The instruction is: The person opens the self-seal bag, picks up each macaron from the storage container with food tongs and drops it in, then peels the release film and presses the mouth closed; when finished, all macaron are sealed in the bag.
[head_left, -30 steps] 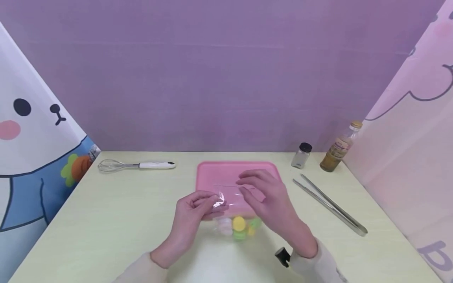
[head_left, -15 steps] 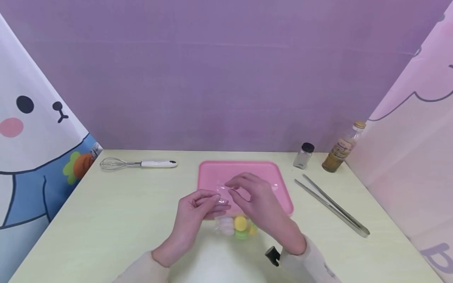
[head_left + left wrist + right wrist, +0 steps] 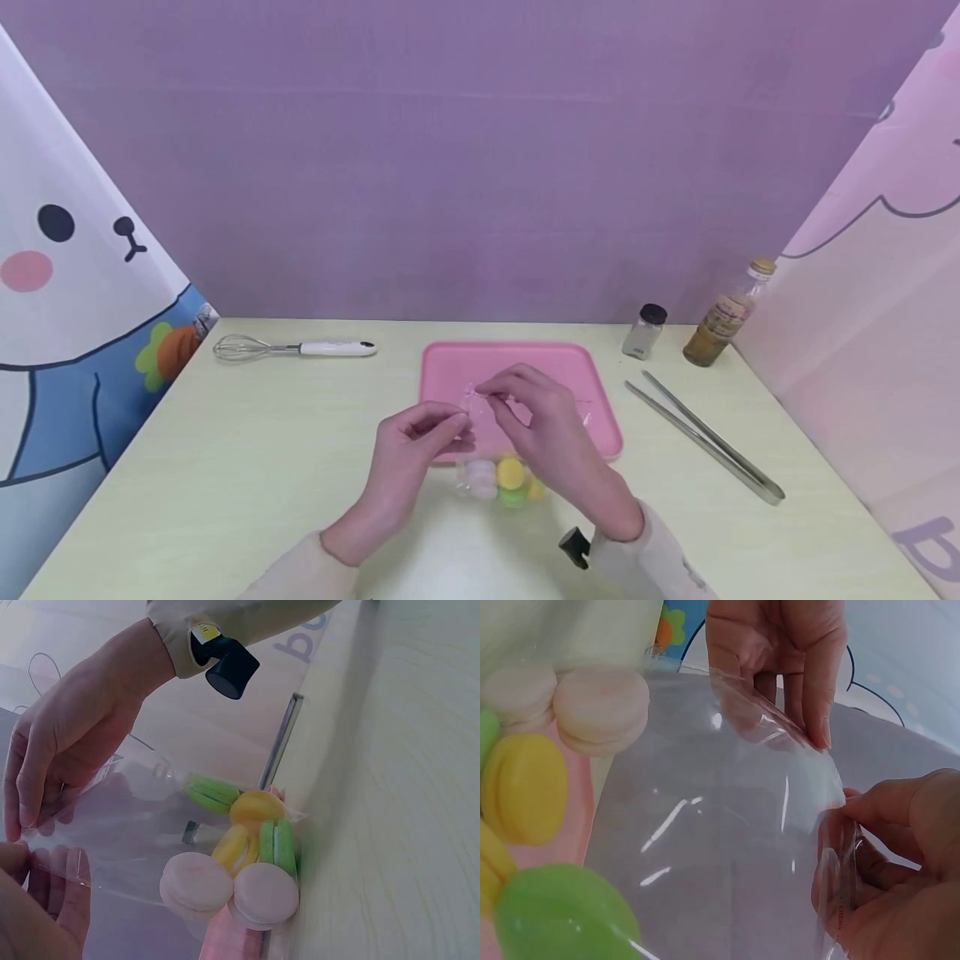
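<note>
A clear plastic bag [image 3: 705,795] hangs between the two hands, its mouth uppermost. In its bottom lie several macarons: pale pink ones [image 3: 196,885], yellow ones [image 3: 259,804] and green ones [image 3: 279,844]. My left hand [image 3: 411,450] pinches the bag's top edge on the left between thumb and fingers. Close beside it, the right hand [image 3: 551,421] pinches the same edge with thumb and fingertips. The right wrist view shows the film crumpled at the right fingers [image 3: 855,799]. Both hands are in front of a pink tray [image 3: 435,367].
A whisk [image 3: 300,348] lies at the back left of the table [image 3: 285,450]. To the right are steel tongs [image 3: 705,437], a small black-lidded jar [image 3: 643,332] and a corked bottle [image 3: 726,315] of brown liquid. A purple backdrop [image 3: 480,183] stands behind.
The right hand has moved left toward the left hand, and its spread fingers have come together on the bag's edge. The left hand has stayed nearly in place, still holding the bag.
</note>
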The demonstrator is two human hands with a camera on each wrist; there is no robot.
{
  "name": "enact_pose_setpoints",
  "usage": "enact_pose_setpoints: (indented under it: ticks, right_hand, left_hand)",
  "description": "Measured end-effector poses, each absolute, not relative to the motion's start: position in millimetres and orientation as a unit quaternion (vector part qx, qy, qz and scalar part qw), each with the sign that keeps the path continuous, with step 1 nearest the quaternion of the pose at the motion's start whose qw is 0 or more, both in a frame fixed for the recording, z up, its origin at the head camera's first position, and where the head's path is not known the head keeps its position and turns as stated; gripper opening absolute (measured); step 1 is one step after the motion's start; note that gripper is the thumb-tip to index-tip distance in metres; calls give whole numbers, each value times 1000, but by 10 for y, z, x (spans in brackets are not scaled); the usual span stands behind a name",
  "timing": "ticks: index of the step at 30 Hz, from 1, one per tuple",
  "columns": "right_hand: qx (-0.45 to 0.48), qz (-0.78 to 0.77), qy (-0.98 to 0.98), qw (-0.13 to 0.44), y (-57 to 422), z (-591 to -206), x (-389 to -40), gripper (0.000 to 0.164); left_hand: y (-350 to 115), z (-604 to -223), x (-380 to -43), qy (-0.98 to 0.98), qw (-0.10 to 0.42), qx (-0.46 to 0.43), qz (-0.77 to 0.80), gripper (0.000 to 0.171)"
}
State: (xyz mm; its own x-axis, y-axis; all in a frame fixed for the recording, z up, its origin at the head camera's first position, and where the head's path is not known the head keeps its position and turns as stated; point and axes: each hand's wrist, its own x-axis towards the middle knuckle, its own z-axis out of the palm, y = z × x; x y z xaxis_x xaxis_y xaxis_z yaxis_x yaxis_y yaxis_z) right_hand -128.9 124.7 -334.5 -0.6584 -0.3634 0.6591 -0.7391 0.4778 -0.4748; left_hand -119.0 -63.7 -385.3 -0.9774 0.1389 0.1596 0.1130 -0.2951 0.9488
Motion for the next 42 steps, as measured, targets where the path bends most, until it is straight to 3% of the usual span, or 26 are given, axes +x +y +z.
enact_pose_setpoints:
  ticks: [19,42]
  right_hand:
    - [343,392,-813,260,1185,-3435,-1292,25]
    - [327,377,-822,274,1201,-3440,-1287,15]
  left_hand:
    - [-635,-3860,-1191,617,-4,94,781,15]
    - [-613,-3866,-1178,629,10,87,772,13]
